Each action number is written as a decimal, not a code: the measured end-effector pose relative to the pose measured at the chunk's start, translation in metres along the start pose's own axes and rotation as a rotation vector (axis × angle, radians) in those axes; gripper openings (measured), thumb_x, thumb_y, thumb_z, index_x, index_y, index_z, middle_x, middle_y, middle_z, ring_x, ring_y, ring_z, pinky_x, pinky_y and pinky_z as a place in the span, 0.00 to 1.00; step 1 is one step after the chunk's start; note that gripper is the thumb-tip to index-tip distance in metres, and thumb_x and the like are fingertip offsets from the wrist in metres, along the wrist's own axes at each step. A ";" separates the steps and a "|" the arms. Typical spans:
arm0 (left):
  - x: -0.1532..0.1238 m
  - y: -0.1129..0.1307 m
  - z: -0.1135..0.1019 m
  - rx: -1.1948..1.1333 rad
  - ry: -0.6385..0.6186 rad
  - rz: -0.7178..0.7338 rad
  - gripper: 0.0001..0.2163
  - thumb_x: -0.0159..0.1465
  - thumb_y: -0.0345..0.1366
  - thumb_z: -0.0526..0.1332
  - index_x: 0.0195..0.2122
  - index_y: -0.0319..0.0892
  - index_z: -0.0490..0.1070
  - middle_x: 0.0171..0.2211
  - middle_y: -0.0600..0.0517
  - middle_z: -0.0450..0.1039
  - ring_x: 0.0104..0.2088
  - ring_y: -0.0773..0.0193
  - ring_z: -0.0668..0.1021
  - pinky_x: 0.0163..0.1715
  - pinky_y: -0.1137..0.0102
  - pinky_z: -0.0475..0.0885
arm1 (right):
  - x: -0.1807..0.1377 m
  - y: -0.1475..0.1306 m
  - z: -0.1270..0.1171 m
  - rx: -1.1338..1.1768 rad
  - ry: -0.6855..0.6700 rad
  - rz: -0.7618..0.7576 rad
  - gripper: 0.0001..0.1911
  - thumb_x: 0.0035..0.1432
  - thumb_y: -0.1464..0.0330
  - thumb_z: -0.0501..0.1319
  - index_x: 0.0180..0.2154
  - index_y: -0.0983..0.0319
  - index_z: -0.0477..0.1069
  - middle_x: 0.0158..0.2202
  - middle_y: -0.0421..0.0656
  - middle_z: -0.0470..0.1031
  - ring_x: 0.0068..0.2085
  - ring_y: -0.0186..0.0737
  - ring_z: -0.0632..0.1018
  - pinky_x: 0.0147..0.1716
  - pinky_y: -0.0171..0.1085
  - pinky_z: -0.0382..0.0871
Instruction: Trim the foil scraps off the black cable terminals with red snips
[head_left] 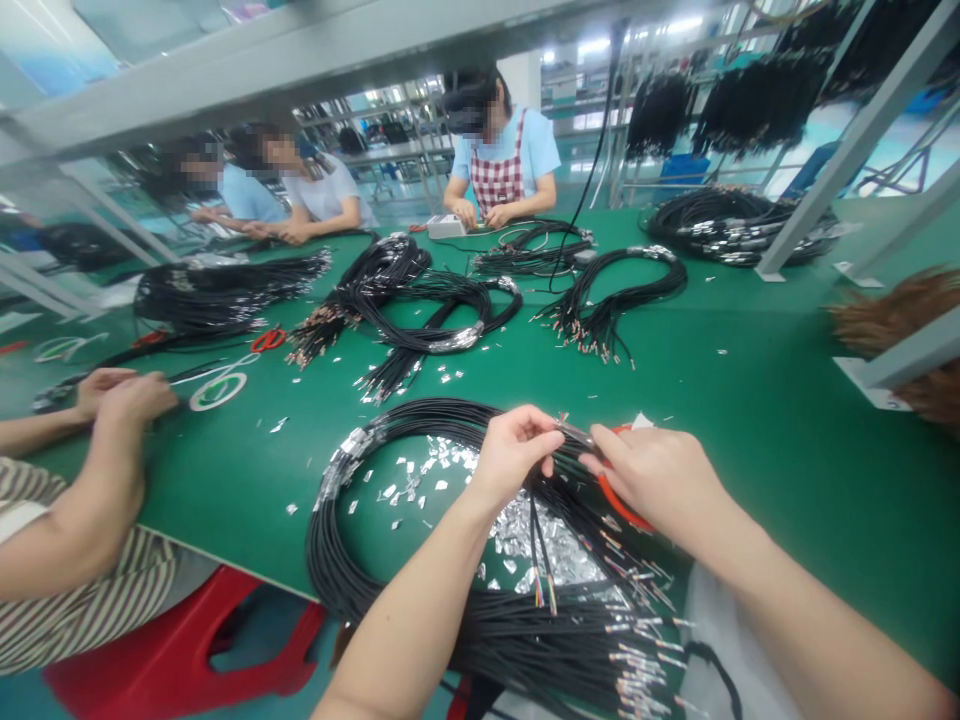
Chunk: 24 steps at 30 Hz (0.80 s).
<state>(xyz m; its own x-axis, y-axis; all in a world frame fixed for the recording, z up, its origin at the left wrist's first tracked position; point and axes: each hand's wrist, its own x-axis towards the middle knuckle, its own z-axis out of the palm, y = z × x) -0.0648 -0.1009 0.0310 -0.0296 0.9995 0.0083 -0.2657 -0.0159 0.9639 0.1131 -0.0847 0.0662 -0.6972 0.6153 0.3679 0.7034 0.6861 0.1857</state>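
Pinched between the fingers of my left hand (517, 445) is the end of a black cable, with a bit of wire showing past the fingertips. My right hand (649, 475) is closed around red-handled scissors (626, 505), whose metal blades meet the cable end beside my left fingertips. Below both hands lies a large coiled bundle of black cables (330, 530), bound with silvery wrap at the left. Many stripped ends (637, 660) fan out at its lower right. Two cable ends with coloured wires (544, 590) hang under my left hand. Silver foil scraps (525, 540) cover the table inside the coil.
The green table (742, 400) carries more cable bundles (442, 310) farther back. At the left, a co-worker's hands (124, 395) are near a tape roll (217, 392) and red-handled scissors (268, 340). Metal frame posts (847, 150) stand at the right. A red stool (187, 650) sits lower left.
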 end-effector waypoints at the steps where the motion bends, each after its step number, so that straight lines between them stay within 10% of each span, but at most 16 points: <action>1: 0.000 0.000 0.001 0.001 0.002 0.005 0.10 0.50 0.36 0.67 0.25 0.38 0.67 0.18 0.57 0.67 0.14 0.74 0.68 0.15 0.77 0.61 | 0.000 0.000 0.000 0.002 -0.007 0.005 0.12 0.59 0.62 0.56 0.26 0.61 0.67 0.18 0.40 0.72 0.18 0.39 0.72 0.21 0.35 0.38; 24: -0.004 0.002 0.007 0.066 0.140 0.103 0.07 0.51 0.35 0.66 0.26 0.39 0.69 0.21 0.57 0.68 0.16 0.73 0.71 0.19 0.75 0.63 | 0.000 0.007 0.007 0.157 0.120 0.075 0.12 0.60 0.66 0.54 0.26 0.61 0.69 0.20 0.39 0.75 0.20 0.34 0.72 0.20 0.34 0.46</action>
<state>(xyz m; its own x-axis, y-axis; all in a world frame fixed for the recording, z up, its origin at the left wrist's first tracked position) -0.0582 -0.1044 0.0352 -0.1889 0.9791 0.0755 -0.1904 -0.1120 0.9753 0.1165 -0.0770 0.0609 -0.6159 0.6225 0.4828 0.7160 0.6980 0.0134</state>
